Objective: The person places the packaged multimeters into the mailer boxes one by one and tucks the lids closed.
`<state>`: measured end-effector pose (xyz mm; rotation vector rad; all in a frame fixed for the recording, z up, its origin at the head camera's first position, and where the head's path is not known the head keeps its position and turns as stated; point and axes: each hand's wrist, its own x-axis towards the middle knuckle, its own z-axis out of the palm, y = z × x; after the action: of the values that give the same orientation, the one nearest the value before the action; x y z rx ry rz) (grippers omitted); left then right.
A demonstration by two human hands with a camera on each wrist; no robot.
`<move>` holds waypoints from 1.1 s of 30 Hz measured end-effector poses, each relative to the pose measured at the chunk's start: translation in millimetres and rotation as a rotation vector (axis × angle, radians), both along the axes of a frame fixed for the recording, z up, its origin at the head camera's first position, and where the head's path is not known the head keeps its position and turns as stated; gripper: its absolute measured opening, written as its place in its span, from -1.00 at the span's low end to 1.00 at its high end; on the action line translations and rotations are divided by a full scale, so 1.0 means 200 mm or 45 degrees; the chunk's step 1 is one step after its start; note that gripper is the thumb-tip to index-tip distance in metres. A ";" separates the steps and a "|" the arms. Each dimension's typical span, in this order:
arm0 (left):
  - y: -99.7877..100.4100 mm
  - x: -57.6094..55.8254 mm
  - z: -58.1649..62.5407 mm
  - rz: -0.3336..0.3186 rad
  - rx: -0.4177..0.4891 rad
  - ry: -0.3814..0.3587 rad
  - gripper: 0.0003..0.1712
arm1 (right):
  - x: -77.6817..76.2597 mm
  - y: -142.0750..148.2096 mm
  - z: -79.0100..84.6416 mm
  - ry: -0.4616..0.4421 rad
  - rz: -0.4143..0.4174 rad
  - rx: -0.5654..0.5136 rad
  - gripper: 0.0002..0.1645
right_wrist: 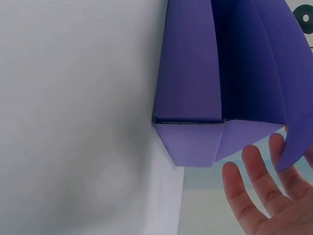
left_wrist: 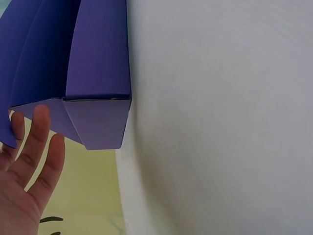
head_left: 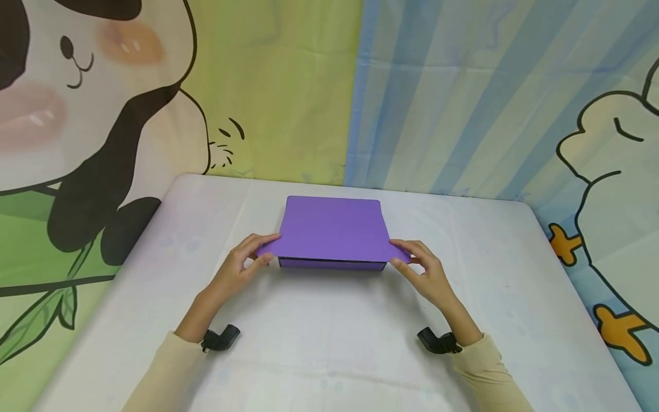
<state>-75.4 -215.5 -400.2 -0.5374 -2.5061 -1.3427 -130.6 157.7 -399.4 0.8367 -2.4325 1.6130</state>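
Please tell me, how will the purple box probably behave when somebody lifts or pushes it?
The purple box has thin, cardboard-like walls, so it is probably light for its size, unless loaded. Lying low and wide on the table, it should slide rather than tip. Its lid stands partly open, so lifting by the lid might swing it wider.

Site: a cloth-screened tabletop nook; whether home, studio or office, you cannot tell. Before you: one white table, rounded far corners, faint creases across its surface. Behind it: one yellow-green panel and one blue-striped panel, both creased like fabric. To your left: one large cartoon panda, with green leaves. To your right: one white cartoon bird, orange feet.
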 end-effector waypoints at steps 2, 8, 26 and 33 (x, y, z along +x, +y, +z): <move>-0.01 0.00 -0.01 -0.012 -0.033 -0.018 -0.55 | 0.00 0.00 -0.01 0.001 0.015 0.003 -0.52; -0.07 -0.03 -0.15 -0.026 -0.065 -0.046 -0.49 | 0.00 0.01 -0.03 0.009 0.037 0.004 -0.51; -0.12 -0.02 -0.23 -0.102 -0.167 -0.158 -0.41 | 0.00 0.05 -0.12 0.008 0.109 0.047 -0.46; -0.12 0.00 -0.22 -0.064 -0.242 -0.220 -0.38 | 0.01 0.05 -0.13 -0.028 0.103 0.093 -0.44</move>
<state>-76.3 -238.5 -444.8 -0.5470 -2.7982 -1.2229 -128.3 168.6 -424.7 0.9446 -2.5173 1.5763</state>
